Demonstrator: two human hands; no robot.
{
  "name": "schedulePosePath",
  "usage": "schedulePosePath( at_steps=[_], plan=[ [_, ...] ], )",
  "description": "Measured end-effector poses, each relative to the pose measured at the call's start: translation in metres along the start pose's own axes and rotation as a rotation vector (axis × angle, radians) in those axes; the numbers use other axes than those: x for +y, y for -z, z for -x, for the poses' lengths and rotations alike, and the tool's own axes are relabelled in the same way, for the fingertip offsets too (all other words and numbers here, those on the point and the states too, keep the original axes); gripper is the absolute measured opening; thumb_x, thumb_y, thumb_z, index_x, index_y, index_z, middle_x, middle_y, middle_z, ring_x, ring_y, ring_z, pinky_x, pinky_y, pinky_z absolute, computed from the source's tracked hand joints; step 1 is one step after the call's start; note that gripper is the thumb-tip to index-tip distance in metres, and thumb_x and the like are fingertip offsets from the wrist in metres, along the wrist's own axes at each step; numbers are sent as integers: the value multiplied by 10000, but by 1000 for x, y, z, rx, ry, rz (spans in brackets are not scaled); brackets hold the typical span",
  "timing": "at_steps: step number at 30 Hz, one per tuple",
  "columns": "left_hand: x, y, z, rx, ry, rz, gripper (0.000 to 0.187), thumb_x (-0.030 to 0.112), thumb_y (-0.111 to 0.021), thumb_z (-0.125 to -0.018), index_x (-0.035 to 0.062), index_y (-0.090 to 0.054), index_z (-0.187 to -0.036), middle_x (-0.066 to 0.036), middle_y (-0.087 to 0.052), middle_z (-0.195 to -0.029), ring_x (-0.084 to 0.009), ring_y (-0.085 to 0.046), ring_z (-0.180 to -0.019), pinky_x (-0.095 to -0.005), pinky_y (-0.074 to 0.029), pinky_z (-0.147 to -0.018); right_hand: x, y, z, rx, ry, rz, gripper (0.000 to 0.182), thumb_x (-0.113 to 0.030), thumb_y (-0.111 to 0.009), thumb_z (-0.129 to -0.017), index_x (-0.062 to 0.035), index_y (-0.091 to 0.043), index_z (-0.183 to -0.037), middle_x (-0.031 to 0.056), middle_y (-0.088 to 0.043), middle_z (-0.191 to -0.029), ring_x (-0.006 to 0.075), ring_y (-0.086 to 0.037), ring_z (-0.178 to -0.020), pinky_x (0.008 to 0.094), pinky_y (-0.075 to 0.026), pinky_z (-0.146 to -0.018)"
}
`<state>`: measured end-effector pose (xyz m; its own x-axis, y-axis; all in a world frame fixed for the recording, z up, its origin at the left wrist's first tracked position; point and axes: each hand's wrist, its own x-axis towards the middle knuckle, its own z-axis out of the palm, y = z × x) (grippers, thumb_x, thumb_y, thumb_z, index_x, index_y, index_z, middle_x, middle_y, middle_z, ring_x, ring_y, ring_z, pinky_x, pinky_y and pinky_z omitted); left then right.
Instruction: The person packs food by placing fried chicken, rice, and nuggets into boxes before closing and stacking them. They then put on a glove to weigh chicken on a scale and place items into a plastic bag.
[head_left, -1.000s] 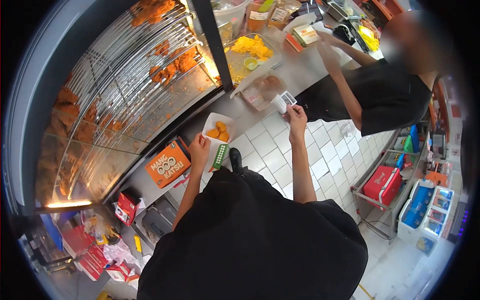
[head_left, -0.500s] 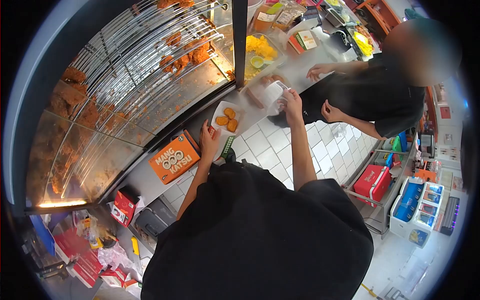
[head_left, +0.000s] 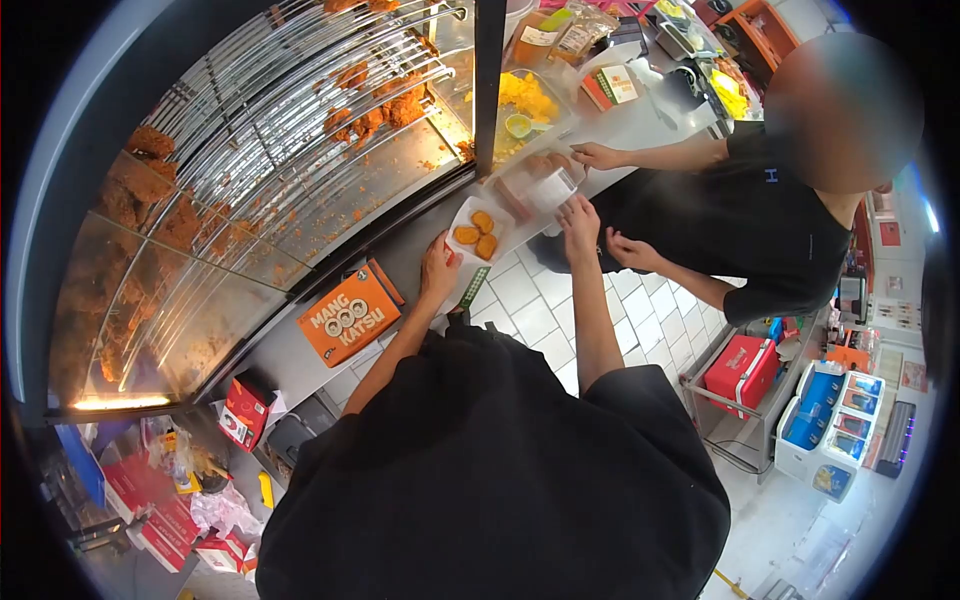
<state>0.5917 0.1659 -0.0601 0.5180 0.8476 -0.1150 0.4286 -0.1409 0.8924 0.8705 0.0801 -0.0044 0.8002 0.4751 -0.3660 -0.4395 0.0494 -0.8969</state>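
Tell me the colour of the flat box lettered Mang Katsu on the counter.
Orange flat cardboard box with white lettering, clearest in the head view.

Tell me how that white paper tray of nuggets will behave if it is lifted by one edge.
The paper tray looks thin, so it would probably flex. The three nuggets lie loose and could slide toward the low side. It seems light: the left hand alone is at its edge.

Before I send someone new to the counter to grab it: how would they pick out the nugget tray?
Start at the glass warmer full of fried chicken, then drop to the steel counter along its front. The nugget tray is the small white paper boat by the left hand, right of the orange box, holding three golden nuggets.
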Motion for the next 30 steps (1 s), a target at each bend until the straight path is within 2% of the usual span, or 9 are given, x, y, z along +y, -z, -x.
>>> schedulePosePath(
  at_steps=[6, 7, 10, 12, 16, 21, 26, 29, 30],
  plan=[
    [13, -15, -18, 5, -38, 4, 569, 108, -690, -809, -5, -479, -1325, -259, -586, -1225, -404, -570, -1132, -427, -457, -973, 14, 7, 7, 8, -72, -37, 467, -152, -586, -964, 16, -393, -1354, 141, -553, -1221, 242, -601, -1087, 350, -524, -820],
    [17, -15, -20, 3, -27, -2, 565, 111, -691, -809, -4, -484, -1321, -252, -591, -1220, -400, -573, -1128, -422, -459, -971, 15, 8, 10, 13, -73, -24, 486, -138, -577, -965, 16, -373, -1378, 160, -493, -1322, 287, -547, -1193, 390, -501, -893],
    [23, -24, -28, 18, -44, -20, 550, 119, -688, -815, 5, -496, -1318, -243, -614, -1183, -386, -596, -1098, -407, -471, -949, 21, 9, 20, 98, 35, 34, 454, -146, -580, -967, 0, -401, -1358, 146, -501, -1308, 259, -563, -1166, 382, -504, -880],
    [27, -32, -38, 47, -72, -30, 540, 124, -683, -822, 15, -504, -1320, -240, -631, -1150, -376, -615, -1073, -397, -480, -930, 12, 12, 43, 21, 29, 8, 437, -151, -580, -970, -19, -414, -1352, 124, -519, -1293, 239, -582, -1132, 365, -505, -867],
    [56, -55, -63, -142, 40, 82, 528, 108, -668, -806, 13, -520, -1304, -233, -641, -1120, -357, -622, -1041, -416, -487, -906, 3, 21, 96, -119, -44, 83, 376, -239, -575, -980, -48, -487, -1292, 122, -607, -1181, 230, -625, -1058, 356, -520, -844],
    [59, -112, -109, 31, -250, -36, 602, 189, -687, -809, -10, -473, -1336, -231, -573, -1198, -364, -566, -1109, -416, -457, -956, 21, 36, 147, -283, -188, 288, 324, -275, -567, -989, -47, -540, -1217, 118, -629, -1134, 230, -657, -976, 338, -532, -766],
    [95, -74, -69, 77, -314, -54, 542, 250, -679, -843, 26, -517, -1309, -206, -561, -1214, -349, -554, -1120, -409, -456, -955, 43, 47, 160, -418, -273, 453, 291, -254, -561, -991, -35, -569, -1182, 118, -653, -1072, 208, -658, -933, 313, -529, -734],
    [117, 2, 18, -67, -228, -37, 418, 268, -649, -882, 41, -594, -1228, -164, -596, -1178, -317, -575, -1100, -391, -463, -934, 59, 44, 159, -541, -239, 563, 261, -234, -568, -983, -35, -592, -1150, 111, -674, -1022, 187, -664, -881, 303, -525, -714],
    [105, 21, 49, -27, -327, 33, 344, 260, -630, -904, 43, -632, -1171, -139, -631, -1118, -300, -600, -1057, -381, -467, -914, 64, 38, 158, -589, -240, 596, 262, -232, -572, -980, -34, -592, -1150, 107, -676, -1018, 188, -665, -871, 301, -525, -710]
  ],
)
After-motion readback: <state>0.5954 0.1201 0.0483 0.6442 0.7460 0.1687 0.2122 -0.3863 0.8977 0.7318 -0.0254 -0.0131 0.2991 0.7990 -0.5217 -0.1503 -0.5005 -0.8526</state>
